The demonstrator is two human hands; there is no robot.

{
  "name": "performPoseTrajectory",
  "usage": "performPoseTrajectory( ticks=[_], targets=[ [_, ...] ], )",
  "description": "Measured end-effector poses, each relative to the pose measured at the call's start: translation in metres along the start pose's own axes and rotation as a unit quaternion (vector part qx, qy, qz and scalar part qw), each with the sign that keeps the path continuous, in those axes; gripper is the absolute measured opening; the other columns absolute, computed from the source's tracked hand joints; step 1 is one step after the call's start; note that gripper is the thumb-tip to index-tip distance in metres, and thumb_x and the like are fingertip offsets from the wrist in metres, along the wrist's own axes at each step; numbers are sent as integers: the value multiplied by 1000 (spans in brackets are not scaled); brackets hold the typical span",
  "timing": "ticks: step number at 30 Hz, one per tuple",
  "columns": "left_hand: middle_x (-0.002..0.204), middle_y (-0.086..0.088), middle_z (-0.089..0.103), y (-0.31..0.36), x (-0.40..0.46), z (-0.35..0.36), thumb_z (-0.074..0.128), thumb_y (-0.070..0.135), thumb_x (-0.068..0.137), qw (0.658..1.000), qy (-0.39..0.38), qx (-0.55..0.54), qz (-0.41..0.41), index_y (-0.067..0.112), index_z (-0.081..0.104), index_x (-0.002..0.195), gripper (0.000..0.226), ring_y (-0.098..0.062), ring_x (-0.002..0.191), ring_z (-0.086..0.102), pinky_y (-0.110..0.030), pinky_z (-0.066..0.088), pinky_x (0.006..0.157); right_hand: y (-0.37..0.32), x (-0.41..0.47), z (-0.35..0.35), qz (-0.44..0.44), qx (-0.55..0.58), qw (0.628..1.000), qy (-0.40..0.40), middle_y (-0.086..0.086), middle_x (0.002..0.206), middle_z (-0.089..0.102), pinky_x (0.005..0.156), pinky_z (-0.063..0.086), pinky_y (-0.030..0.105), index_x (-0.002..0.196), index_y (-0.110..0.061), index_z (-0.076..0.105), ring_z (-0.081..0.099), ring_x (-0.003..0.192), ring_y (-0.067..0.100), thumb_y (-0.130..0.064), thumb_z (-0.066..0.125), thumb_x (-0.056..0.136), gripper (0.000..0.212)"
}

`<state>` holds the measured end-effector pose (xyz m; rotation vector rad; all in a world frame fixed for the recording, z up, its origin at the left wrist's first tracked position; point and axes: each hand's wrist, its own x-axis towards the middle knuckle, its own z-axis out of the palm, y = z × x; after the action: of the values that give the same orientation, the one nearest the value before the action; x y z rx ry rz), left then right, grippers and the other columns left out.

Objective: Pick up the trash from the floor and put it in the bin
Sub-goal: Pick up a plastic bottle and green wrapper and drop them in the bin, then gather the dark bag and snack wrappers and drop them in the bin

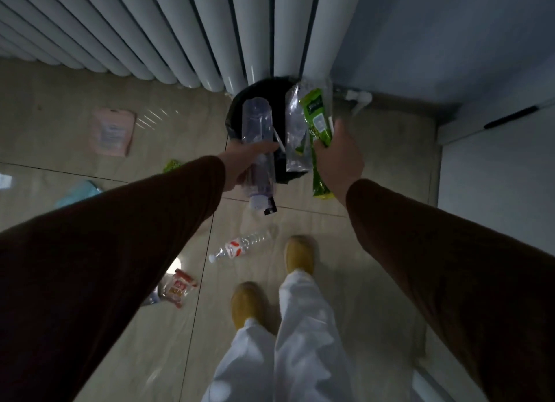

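A black bin (pixel 237 107) stands against the radiator, straight ahead of me. My left hand (pixel 243 164) is shut on a clear plastic bottle (pixel 258 137), held over the bin's left half, with a white straw beside it. My right hand (pixel 339 161) grips a green wrapper (pixel 316 122) and a clear plastic bag (pixel 295 134) over the bin's right side. On the floor lie a water bottle with a red label (pixel 238 247), a red and white snack packet (pixel 177 287), a pink packet (pixel 111 131), a light blue wrapper (pixel 79 192) and a green scrap (pixel 172 165).
A white column radiator (pixel 180 32) runs along the wall behind the bin. A white cabinet with a dark handle (pixel 495 149) stands at the right. My feet in yellow shoes (pixel 300 254) stand on beige floor tiles just short of the bin.
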<state>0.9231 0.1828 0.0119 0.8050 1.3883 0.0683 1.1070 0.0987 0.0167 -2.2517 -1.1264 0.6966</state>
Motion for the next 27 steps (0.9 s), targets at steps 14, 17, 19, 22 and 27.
performPoseTrajectory(
  ticks=[14,17,19,22,27],
  targets=[
    [128,-4,54,43,81,12,62,46,91,991,102,-60,-62,14,42,143,64,-22,119,50,-40,38,107,12,104,43,57,-121,957,-256,16,148,48,108,43,45,153,-12,30,48,133,39,-25,50,96,62],
    [132,-11,61,24,74,6,66,35,90,991,135,-20,-18,9,53,137,56,-29,118,59,-41,48,103,19,81,34,49,-89,969,-224,14,146,51,108,44,43,149,-14,40,48,133,35,-18,50,98,53],
    [137,-15,57,12,64,-1,68,31,89,988,147,45,2,7,51,139,58,-33,123,56,-43,47,105,19,65,32,21,-89,975,-203,13,138,55,103,47,44,145,-13,46,52,127,32,-16,52,97,48],
    [139,-14,54,-7,43,-13,66,32,89,957,154,238,59,10,50,141,58,-33,125,53,-40,44,105,13,40,33,3,-72,980,-188,11,132,56,98,48,43,137,-14,52,52,122,30,-17,52,96,41],
    [132,-14,58,-55,8,-55,69,35,86,939,141,306,65,18,60,127,46,-35,113,60,-44,51,97,-7,-13,46,-38,-100,980,-167,12,129,58,96,48,44,130,-12,55,52,119,31,-19,53,96,35]
  ],
)
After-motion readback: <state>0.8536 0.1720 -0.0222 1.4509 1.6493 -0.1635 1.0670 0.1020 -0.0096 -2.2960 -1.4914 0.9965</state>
